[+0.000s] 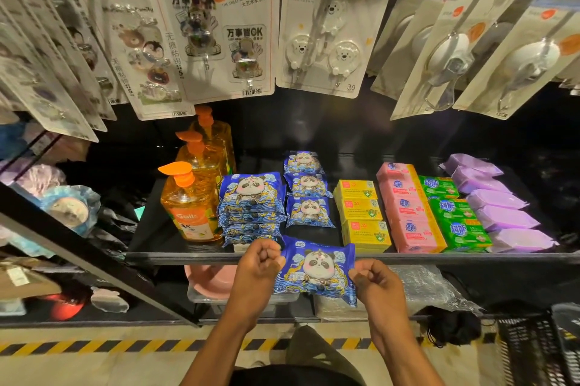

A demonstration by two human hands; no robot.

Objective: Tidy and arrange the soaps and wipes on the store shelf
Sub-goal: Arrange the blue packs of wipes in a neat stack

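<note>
Head view, left to right: three amber pump bottles (191,206) of rigid translucent plastic with orange pumps stand in a file at the left of the black shelf (188,257), tall items apparently kept to the end so they mask nothing. Just beside them is a stack of blue panda wipes packs (251,197), soft glossy film pillows with crimped ends, laid flat and face up. The left hand (257,263) has its fingers (270,255) curled, pinching the left seam of one loose wipes pack (317,269). The right hand (373,283) pinches the opposite seam with fingers (364,275) likewise clenched. The pack is held level and face up at the shelf's front lip, below a row of three matching packs (309,194). Judgement: the two-sided grip keeps the limp film taut and square for setting into the bare front slot of that row. Further right lie yellow soap boxes (361,213) of stiff card, pink soap bars (408,213) and green soap bars (452,213) in tight wrappers, then purple soft packs (499,203), each in front-to-back files with labels up.
</note>
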